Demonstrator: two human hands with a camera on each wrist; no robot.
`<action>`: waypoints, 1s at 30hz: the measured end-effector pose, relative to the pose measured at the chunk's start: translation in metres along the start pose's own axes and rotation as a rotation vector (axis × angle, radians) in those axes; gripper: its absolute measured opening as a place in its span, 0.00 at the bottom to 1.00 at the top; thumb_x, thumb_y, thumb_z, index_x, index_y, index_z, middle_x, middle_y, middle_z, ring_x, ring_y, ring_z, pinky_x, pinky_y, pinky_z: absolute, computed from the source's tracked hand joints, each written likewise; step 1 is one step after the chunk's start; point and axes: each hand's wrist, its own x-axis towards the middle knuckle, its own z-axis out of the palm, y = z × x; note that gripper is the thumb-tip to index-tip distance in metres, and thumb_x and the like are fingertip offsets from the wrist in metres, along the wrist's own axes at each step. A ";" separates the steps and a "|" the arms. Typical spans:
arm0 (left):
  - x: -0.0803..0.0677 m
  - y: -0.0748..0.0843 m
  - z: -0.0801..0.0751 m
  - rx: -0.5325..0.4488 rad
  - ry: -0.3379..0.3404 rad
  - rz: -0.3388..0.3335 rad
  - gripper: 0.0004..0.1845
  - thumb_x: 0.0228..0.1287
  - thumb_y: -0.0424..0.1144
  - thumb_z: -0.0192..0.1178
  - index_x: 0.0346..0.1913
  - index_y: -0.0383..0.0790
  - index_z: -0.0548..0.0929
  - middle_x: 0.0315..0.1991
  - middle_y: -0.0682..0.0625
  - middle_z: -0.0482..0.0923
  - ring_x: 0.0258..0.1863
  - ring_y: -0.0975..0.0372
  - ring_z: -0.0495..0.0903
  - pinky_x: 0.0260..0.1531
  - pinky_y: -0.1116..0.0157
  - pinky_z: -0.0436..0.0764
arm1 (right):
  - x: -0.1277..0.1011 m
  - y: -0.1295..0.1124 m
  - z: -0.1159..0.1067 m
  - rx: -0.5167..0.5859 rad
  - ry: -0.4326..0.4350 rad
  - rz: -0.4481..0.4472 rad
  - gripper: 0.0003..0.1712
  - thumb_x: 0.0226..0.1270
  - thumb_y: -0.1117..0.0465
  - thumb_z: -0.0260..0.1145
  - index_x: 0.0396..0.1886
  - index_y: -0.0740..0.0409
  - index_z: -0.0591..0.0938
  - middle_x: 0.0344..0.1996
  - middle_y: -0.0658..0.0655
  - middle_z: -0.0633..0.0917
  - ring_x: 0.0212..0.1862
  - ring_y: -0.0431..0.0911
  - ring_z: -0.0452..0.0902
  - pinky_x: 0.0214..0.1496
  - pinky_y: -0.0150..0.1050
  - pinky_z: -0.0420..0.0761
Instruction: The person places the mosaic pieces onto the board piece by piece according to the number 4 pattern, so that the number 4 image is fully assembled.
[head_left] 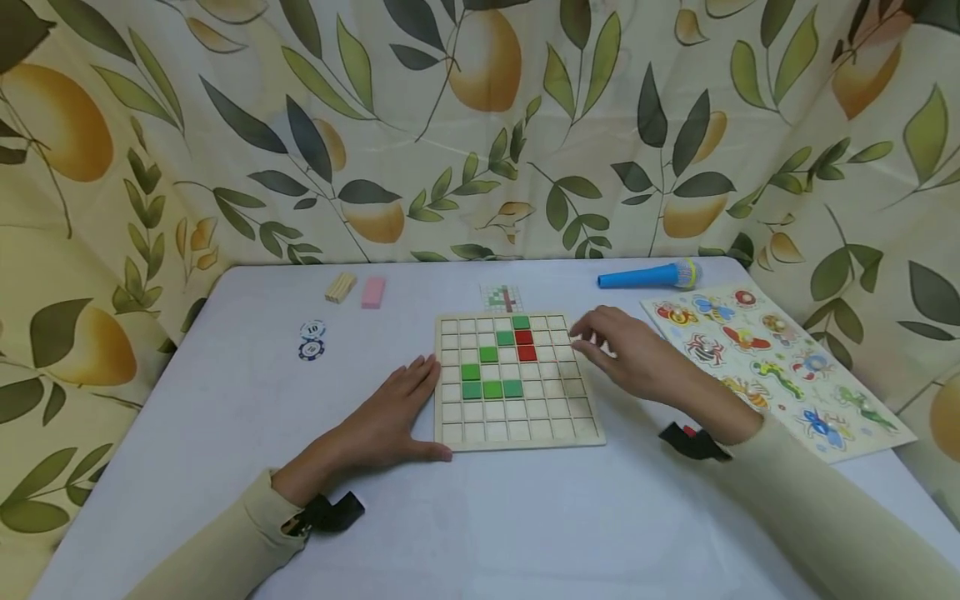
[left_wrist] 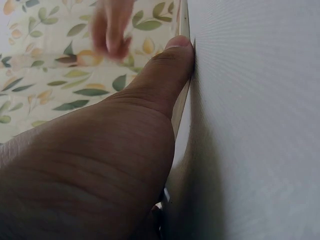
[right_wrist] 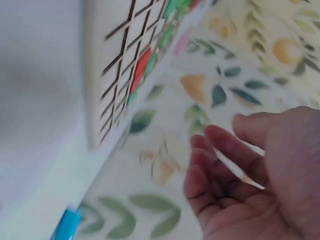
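Observation:
A pale wooden grid board lies flat on the white table. Several green square tiles form a slanting line and a short row on it, and two red tiles sit one below the other near its upper middle. My left hand rests at the board's left side, fingers extended against the edge; in the left wrist view its thumb presses the rim. Over the board's right edge hovers my right hand, its fingers loosely bent. The right wrist view shows nothing between its thumb and fingers.
Behind the board lies a small pattern card. To the left are a bundle of wooden sticks, a pink block and two poker chips. A blue toy microphone and an insect picture board lie at right.

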 end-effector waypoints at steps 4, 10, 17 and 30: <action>-0.001 0.000 0.000 0.010 -0.002 0.000 0.71 0.56 0.73 0.73 0.88 0.40 0.43 0.90 0.48 0.37 0.90 0.53 0.37 0.90 0.50 0.44 | -0.059 0.015 -0.016 0.003 0.160 0.027 0.10 0.78 0.63 0.68 0.55 0.50 0.85 0.45 0.50 0.89 0.42 0.37 0.77 0.42 0.32 0.83; -0.001 -0.004 -0.003 0.018 -0.004 -0.007 0.72 0.56 0.74 0.72 0.88 0.41 0.42 0.90 0.49 0.36 0.90 0.54 0.36 0.90 0.51 0.44 | -0.121 0.034 -0.005 0.069 0.287 0.139 0.13 0.73 0.67 0.71 0.53 0.50 0.86 0.43 0.52 0.90 0.43 0.21 0.72 0.42 0.17 0.75; -0.002 -0.006 -0.004 0.005 0.002 -0.018 0.72 0.55 0.73 0.73 0.88 0.41 0.42 0.90 0.48 0.36 0.90 0.53 0.36 0.90 0.50 0.44 | -0.149 0.057 0.012 0.222 0.314 0.270 0.11 0.79 0.64 0.67 0.56 0.53 0.85 0.46 0.51 0.89 0.49 0.18 0.75 0.52 0.08 0.71; -0.001 -0.003 -0.001 -0.001 -0.008 -0.004 0.72 0.56 0.74 0.72 0.88 0.41 0.41 0.90 0.48 0.37 0.90 0.54 0.36 0.90 0.50 0.44 | -0.158 0.074 0.024 0.074 0.167 0.383 0.12 0.73 0.61 0.73 0.53 0.51 0.84 0.44 0.52 0.87 0.39 0.31 0.70 0.37 0.18 0.72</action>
